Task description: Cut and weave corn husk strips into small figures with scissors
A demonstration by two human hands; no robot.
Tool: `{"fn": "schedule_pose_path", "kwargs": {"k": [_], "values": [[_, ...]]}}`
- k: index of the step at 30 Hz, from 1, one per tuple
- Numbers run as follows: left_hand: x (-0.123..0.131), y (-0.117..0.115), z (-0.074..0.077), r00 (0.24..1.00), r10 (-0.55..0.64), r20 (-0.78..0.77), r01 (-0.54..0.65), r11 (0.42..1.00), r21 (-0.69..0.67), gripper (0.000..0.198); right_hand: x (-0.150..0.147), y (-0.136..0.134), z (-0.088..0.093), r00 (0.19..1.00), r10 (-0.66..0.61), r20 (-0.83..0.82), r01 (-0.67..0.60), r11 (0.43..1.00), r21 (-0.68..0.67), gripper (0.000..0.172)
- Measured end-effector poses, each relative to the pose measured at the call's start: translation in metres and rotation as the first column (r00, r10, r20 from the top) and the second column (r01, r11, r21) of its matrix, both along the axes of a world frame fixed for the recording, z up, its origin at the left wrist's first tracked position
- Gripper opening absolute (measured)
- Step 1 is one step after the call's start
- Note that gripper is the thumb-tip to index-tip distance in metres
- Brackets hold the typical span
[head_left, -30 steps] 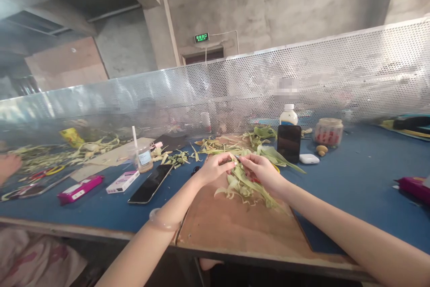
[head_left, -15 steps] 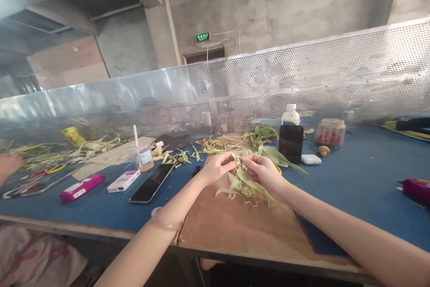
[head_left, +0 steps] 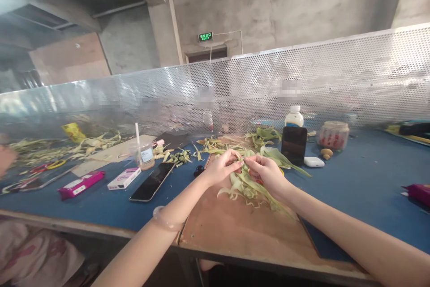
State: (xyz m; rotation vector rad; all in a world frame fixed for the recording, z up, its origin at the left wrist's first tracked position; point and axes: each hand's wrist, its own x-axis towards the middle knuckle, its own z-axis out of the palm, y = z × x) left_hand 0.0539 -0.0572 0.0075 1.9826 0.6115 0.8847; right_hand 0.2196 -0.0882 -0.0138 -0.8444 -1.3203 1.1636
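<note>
My left hand (head_left: pixel 221 167) and my right hand (head_left: pixel 267 171) meet over a brown wooden board (head_left: pixel 242 229) on the blue table. Both are closed in a pinch on pale green corn husk strips (head_left: pixel 247 185), which lie in a loose heap under and between my fingers. The fingertips of the two hands almost touch above the heap. A clear bangle (head_left: pixel 164 222) sits on my left forearm. More husk leaves (head_left: pixel 265 143) lie just behind the board.
A black phone (head_left: pixel 294 144) stands upright behind the husks, with a white bottle (head_left: pixel 294 117), a jar (head_left: pixel 333 134) and white earbud case (head_left: pixel 314 161) nearby. To the left lie a flat phone (head_left: pixel 152 182), a plastic cup with straw (head_left: pixel 145 155), pink and white boxes (head_left: pixel 80 185). A perforated metal screen (head_left: pixel 235 94) runs along the back.
My hands stay pinched on the husk strips and have shifted only slightly; the view has drifted a little, nudging everything to the right.
</note>
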Motion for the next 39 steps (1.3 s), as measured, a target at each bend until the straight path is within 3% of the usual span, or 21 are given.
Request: {"fn": "schedule_pose_path", "kwargs": {"k": [6,12,20,25,33,39], "values": [[0.0,0.0,0.0,1.0,0.0,-0.018,0.001,0.999,0.053,0.023,-0.001,-0.001,-0.002,1.0,0.019,-0.019,-0.019,1.0,-0.018,0.039],[0.001,-0.006,0.006,1.0,-0.003,0.01,0.003,1.0,-0.003,0.025,-0.002,-0.007,0.005,0.997,0.055,-0.063,-0.056,0.998,-0.012,0.034],[0.003,-0.009,0.008,0.993,-0.042,0.106,0.049,0.996,-0.072,0.026,-0.006,-0.017,0.018,0.979,0.031,-0.203,-0.034,0.999,-0.012,0.041],[0.003,-0.009,0.009,0.995,-0.041,0.09,0.046,0.998,-0.051,0.025,-0.007,-0.017,0.016,0.987,0.001,-0.161,-0.005,1.0,-0.024,0.029],[0.002,-0.005,0.006,0.995,-0.046,0.091,0.05,0.998,-0.046,0.026,-0.001,-0.011,0.012,0.996,-0.024,-0.084,0.026,1.0,0.014,0.032],[0.0,-0.004,0.006,0.997,-0.047,0.067,0.052,0.996,-0.072,0.027,0.006,-0.005,0.01,0.999,0.036,-0.01,-0.036,0.999,0.025,0.031]]}}
